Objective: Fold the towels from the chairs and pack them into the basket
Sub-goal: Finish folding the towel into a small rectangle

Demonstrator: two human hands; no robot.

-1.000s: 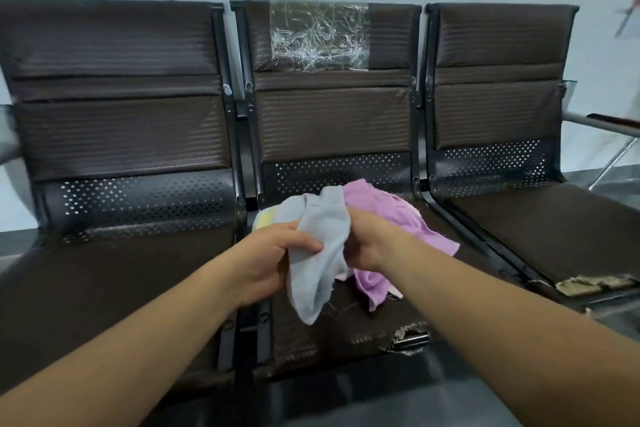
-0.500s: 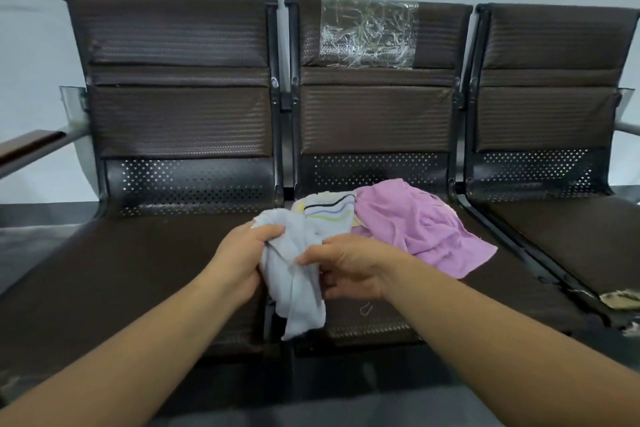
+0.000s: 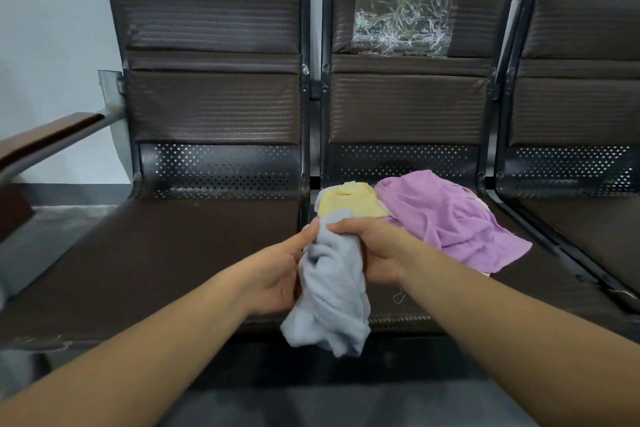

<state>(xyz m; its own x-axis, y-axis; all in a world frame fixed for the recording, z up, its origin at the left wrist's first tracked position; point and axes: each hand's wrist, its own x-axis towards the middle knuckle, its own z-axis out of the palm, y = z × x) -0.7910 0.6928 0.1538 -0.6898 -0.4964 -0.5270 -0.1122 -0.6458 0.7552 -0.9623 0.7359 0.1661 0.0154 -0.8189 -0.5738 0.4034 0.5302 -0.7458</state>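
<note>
Head cam looks down on a row of dark brown woven-pad chairs w/ black perforated metal frames (image 3: pixel 214 107). I read this as the very start of the fold step. One pale grey-blue terry towel (image 3: pixel 332 295) is up off the seats, bunched and crumpled, hanging between both hands in front of the gap btwn the left and middle seats. Left hand (image 3: pixel 277 274) grasps the towel's left side, fingers curled round the cloth. Right hand (image 3: pixel 374 250) clenches the right side of the bunch, thumb and forefinger pinching near the top edge. The hands sit close together w/ only fabric between them, so the towel isn't spread at all. Two more wait on the middle seat, just beyond my hands: a small pale yellow towel (image 3: pixel 349 204) at the seat's far left, and a crumpled lilac-purple towel (image 3: pixel 450 222) right beside it, apparently overlapping its right edge. Basket isn't in view, so I can't tell where packing will go. My read: nothing looks folded yet, so the task is early. Next move, imo, calls for finding two corners along one edge and drawing the hands apart to shake the cloth flat. After that, prob. lay it on the left seat (image 3: pixel 156 253) to fold. That needs a pinch loose enough to let fabric slide thru w/o dropping it.
</note>
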